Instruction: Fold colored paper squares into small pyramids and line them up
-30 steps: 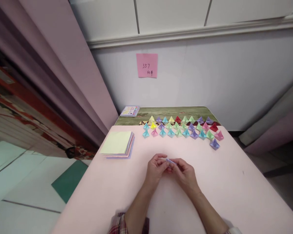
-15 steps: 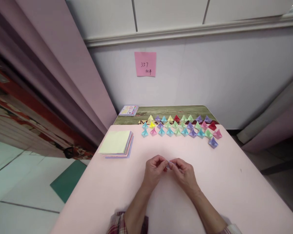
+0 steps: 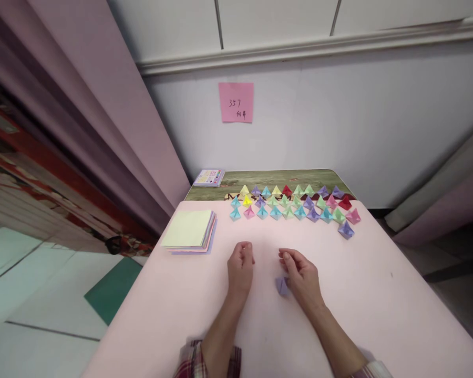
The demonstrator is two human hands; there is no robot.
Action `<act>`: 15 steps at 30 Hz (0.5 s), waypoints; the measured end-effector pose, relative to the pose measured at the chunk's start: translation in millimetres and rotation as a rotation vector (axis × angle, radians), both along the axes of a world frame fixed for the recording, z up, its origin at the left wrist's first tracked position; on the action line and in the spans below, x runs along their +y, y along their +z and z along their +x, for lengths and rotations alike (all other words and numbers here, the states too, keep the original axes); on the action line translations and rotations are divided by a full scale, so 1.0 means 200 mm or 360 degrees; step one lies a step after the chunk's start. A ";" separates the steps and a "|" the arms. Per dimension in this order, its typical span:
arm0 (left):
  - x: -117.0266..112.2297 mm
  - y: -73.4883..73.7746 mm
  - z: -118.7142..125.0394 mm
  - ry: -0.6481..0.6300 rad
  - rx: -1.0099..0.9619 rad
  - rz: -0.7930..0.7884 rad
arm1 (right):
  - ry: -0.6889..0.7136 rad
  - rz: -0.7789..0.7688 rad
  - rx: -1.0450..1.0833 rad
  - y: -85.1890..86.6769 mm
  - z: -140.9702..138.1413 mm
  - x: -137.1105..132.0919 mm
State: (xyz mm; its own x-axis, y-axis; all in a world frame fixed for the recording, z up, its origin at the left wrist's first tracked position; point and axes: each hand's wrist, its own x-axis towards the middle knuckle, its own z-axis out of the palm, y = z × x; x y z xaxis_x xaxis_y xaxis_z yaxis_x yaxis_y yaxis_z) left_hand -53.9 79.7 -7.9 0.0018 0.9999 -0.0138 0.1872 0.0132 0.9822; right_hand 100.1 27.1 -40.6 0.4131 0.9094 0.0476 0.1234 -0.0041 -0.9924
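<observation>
My left hand [image 3: 240,265] rests on the pink table [image 3: 378,299] with its fingers curled in and nothing visible in them. My right hand [image 3: 302,275] lies a little to the right, fingers also curled. A small purple folded paper piece [image 3: 281,286] sits on the table against the thumb side of my right hand; no finger visibly grips it. Beyond the hands, several small folded paper pieces [image 3: 295,206] in many colours stand in rows at the table's far edge.
A stack of square coloured paper sheets [image 3: 189,231], light green on top, lies at the far left of the table. A small packet [image 3: 208,177] rests on a green surface [image 3: 319,178] behind. A pink note [image 3: 236,102] hangs on the wall. A curtain hangs to the left.
My hands were together, pinching the purple piece between them. They have moved apart, and the purple piece now lies on the table beside my right hand.
</observation>
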 end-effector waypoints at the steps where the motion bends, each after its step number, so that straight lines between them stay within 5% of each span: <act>1: 0.01 0.00 -0.01 0.0040 -0.0021 0.0002 | -0.0045 -0.0013 0.0016 -0.01 0.00 0.00; 5: 0.02 -0.01 -0.02 -0.0093 -0.0102 0.0034 | -0.0135 -0.0057 0.0175 -0.01 0.04 0.01; 15: -0.10 0.03 0.10 -0.1146 0.0184 0.0398 | -0.0424 0.0074 0.0596 0.03 0.14 0.03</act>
State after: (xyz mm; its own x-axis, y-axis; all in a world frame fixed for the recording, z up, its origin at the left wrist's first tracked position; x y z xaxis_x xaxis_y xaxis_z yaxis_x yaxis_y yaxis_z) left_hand -34.4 59.1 -2.1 0.6657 0.7259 0.1730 0.1669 -0.3708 0.9136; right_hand 127.5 32.8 -35.5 0.6286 0.7697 -0.1112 -0.2431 0.0587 -0.9682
